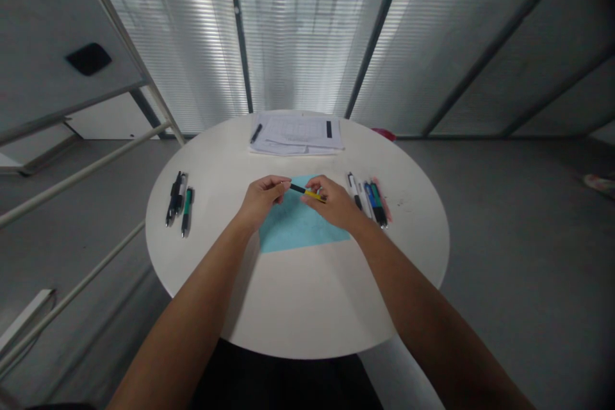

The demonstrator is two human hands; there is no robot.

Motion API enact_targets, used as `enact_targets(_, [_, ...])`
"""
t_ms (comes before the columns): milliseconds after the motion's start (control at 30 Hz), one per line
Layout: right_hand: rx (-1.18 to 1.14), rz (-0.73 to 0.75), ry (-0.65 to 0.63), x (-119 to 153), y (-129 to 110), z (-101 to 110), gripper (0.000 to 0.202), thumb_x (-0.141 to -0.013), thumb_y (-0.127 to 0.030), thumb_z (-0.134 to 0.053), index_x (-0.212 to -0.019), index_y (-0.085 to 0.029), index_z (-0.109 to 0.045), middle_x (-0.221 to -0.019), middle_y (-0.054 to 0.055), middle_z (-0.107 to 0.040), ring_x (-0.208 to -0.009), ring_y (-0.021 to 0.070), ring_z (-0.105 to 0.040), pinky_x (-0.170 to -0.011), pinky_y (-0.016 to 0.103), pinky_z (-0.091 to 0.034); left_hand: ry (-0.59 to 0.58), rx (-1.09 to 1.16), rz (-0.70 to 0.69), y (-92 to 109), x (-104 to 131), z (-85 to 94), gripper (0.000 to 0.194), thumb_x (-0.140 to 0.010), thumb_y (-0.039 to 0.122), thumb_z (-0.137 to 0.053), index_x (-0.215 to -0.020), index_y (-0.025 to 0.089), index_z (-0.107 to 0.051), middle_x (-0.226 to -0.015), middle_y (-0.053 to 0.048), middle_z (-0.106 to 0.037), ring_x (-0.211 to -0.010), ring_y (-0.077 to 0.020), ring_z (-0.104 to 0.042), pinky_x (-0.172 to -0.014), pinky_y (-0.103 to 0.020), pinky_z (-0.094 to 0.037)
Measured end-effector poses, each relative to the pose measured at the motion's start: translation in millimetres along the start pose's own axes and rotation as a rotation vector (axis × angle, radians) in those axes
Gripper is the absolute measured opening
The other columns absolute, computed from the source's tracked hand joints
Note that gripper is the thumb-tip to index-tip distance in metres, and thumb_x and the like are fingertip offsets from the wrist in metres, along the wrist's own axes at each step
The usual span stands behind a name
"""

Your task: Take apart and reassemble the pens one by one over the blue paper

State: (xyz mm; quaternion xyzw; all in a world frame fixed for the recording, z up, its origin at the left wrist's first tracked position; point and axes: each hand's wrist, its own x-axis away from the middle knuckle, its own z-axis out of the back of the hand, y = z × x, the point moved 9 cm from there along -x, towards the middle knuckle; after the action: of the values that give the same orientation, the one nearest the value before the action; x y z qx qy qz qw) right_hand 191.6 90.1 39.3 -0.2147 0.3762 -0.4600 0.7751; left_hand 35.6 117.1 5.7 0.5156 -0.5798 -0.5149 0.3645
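Over a light-blue sheet (293, 227) on the round white table (307, 301), a black and yellow pen (298, 189) is held between both hands. The fingers of my left hand (263, 198) pinch its black end. My right hand (331, 200) grips the yellow end, with thumb and fingers closed round it. The pen lies roughly level, tilted slightly down to the right. To the left rest black pens (175, 198) and a green pen (186, 212). Right of the sheet lie a white and black pen (354, 190), a blue pen (371, 198) and a green and black pen (378, 204).
A stack of printed papers (298, 134) with a black pen (256, 133) on it is at the table's far side. Behind stand glass panels with blinds (293, 32). Pale metal rails (86, 173) run along the left. Something red shows behind the table's far right edge.
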Motion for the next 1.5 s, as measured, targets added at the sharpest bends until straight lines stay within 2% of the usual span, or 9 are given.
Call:
enact_targets(233, [0.087,0.033,-0.065,0,-3,-5,0.029,-0.095,-0.039,-0.041,-0.087,-0.021,-0.062,-0.082,0.003,-0.059,-0.077,0.0157,-0.054,-0.072,0.030,-0.040,0.041,-0.014,0.003,2,1,3.7,0.025,-0.069,0.037,-0.074,-0.080,0.014,-0.070,-0.059,0.001,-0.054,-0.051,-0.0072,-0.045,-0.051,-0.023,-0.032])
enact_targets(400, [0.066,0.053,0.017,-1,-3,1,0.022,-0.087,-0.040,-0.057,-0.099,-0.021,-0.060,-0.092,0.003,-0.059,-0.084,0.0168,-0.055,-0.076,0.030,-0.042,0.091,0.008,-0.004,3,0,8.4,0.024,-0.067,0.036,-0.075,-0.078,0.015,-0.070,-0.057,0.002,-0.052,-0.051,-0.0075,-0.045,-0.050,-0.023,-0.033])
enact_targets(567, [0.086,0.069,-0.023,-2,-4,-2,0.029,-0.096,-0.039,-0.042,-0.097,-0.021,-0.064,-0.089,0.005,-0.058,-0.086,0.0172,-0.055,-0.080,0.032,-0.042,0.086,0.021,-0.008,3,0,9.2,0.024,-0.069,0.037,-0.074,-0.075,0.015,-0.067,-0.061,0.001,-0.053,-0.051,-0.0070,-0.045,-0.050,-0.023,-0.033])
enact_targets(667, [0.059,0.029,-0.013,-1,1,-3,0.026,-0.092,-0.039,-0.049,-0.109,-0.021,-0.059,-0.091,0.004,-0.059,-0.084,0.0171,-0.056,-0.077,0.032,-0.043,0.093,0.030,-0.007,4,0,9.9,0.024,-0.069,0.037,-0.074,-0.074,0.015,-0.066,-0.064,0.001,-0.054,-0.052,-0.0067,-0.046,-0.050,-0.023,-0.033])
enact_targets(833, [0.077,0.085,0.047,-1,-1,3,0.017,-0.089,-0.036,-0.055,-0.095,-0.022,-0.061,-0.097,0.005,-0.057,-0.092,0.0182,-0.055,-0.082,0.033,-0.043,0.130,0.019,0.005,4,0,13.9,0.024,-0.069,0.038,-0.074,-0.072,0.016,-0.065,-0.063,0.001,-0.054,-0.052,-0.0074,-0.046,-0.050,-0.023,-0.034])
enact_targets(1000, [0.037,0.033,-0.020,-1,3,-2,0.025,-0.095,-0.037,-0.042,-0.102,-0.022,-0.060,-0.085,0.003,-0.059,-0.081,0.0170,-0.056,-0.076,0.032,-0.043,0.136,0.041,0.010,5,0,13.4,0.024,-0.068,0.037,-0.075,-0.074,0.016,-0.066,-0.065,0.001,-0.055,-0.054,-0.0072,-0.047,-0.051,-0.023,-0.035])
enact_targets(1167, [0.032,0.021,0.059,0,6,3,0.023,-0.084,-0.037,-0.060,-0.100,-0.022,-0.056,-0.096,0.004,-0.059,-0.083,0.0170,-0.055,-0.073,0.030,-0.043,0.179,0.098,0.027,5,0,16.6,0.026,-0.066,0.037,-0.076,-0.075,0.015,-0.066,-0.068,0.001,-0.055,-0.053,-0.0066,-0.047,-0.052,-0.024,-0.036])
enact_targets(1400, [0.051,0.008,-0.026,0,2,0,0.026,-0.096,-0.037,-0.039,-0.090,-0.021,-0.059,-0.077,0.001,-0.058,-0.072,0.0151,-0.053,-0.068,0.029,-0.040,0.172,0.129,0.028,4,-1,18.2,0.026,-0.066,0.037,-0.076,-0.077,0.015,-0.066,-0.070,0.001,-0.056,-0.054,-0.0063,-0.048,-0.052,-0.023,-0.037])
enact_targets(1500, [0.031,-0.055,-0.014,1,9,-1,0.021,-0.091,-0.040,-0.049,-0.099,-0.023,-0.057,-0.078,-0.001,-0.059,-0.068,0.0144,-0.053,-0.064,0.028,-0.039,0.186,0.141,0.036,3,-1,19.6,0.026,-0.066,0.036,-0.076,-0.076,0.015,-0.065,-0.068,0.001,-0.055,-0.052,-0.0061,-0.047,-0.051,-0.023,-0.037])
